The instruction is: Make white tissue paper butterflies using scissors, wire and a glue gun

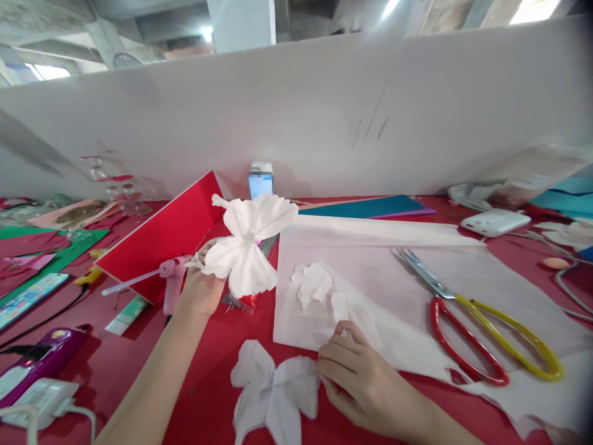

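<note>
My left hand [206,290] is raised over the table, its fingers wrapped behind a white flower [248,241] with several broad, creased petals. The flower covers part of those fingers. My right hand [359,374] is lower and to the right, fingers curled in; whatever they may hold is hidden. Beside its knuckles lies a second white petal shape [273,392], flat on the red tabletop. Small white petal pieces [312,284] rest on a white sheet [393,266] just beyond my right hand. Next to my left hand stands a pink glue gun [173,278].
Large scissors [456,303] with red and yellow handles lie on the sheet at right. A red board [167,225] leans behind the glue gun. A phone [32,300], a purple power strip [44,358] and cables are at left. A white partition [296,117] closes off the back.
</note>
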Demonstrator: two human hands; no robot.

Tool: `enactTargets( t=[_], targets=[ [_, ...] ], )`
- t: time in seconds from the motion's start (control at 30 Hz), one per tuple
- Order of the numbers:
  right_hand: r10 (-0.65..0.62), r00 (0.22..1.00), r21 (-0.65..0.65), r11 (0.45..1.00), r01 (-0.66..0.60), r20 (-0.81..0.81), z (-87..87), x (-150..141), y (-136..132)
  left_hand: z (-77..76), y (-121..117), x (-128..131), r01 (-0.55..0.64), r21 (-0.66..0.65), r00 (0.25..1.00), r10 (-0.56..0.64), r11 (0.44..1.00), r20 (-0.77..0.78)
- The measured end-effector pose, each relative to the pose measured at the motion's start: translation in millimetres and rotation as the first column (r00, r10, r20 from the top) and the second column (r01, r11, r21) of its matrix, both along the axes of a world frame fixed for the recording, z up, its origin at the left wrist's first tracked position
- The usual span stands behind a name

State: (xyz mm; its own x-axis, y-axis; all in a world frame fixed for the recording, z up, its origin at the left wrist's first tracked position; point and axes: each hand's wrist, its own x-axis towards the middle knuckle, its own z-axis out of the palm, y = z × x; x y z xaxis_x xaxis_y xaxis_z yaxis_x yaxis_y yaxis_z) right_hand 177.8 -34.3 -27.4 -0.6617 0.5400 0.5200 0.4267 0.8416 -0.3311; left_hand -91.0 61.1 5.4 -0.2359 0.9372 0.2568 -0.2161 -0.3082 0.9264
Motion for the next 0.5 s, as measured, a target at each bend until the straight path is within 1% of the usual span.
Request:
enactTargets(
  t=[0.1, 0.27, 0.47, 0.5],
  targets=[
    [-0.002, 1.0, 0.006, 1.0, 0.002, -0.003, -0.2, 0, 0, 0.6, -1, 2, 0.041, -0.002, 0.999, -0.041, 0.999, 0.021],
    [-0.006, 1.0, 0.008, 1.0, 0.006, -0.006, -1.8, 0, -1, 1.7, -1, 3, 0.076, 0.007, 0.996, -0.077, 0.997, 0.045],
    [-0.006, 1.0, 0.015, 1.0, 0.006, 0.008, -2.8, 1, 0, 11.6, -5, 7, 0.063, 0.004, 0.997, -0.063, 0.998, 0.052],
    [-0.004, 1.0, 0.021, 1.0, 0.004, 0.013, -2.3, 0, 0, 13.5, -6, 8, 0.045, 0.005, 0.998, -0.045, 0.999, 0.045]
  ],
)
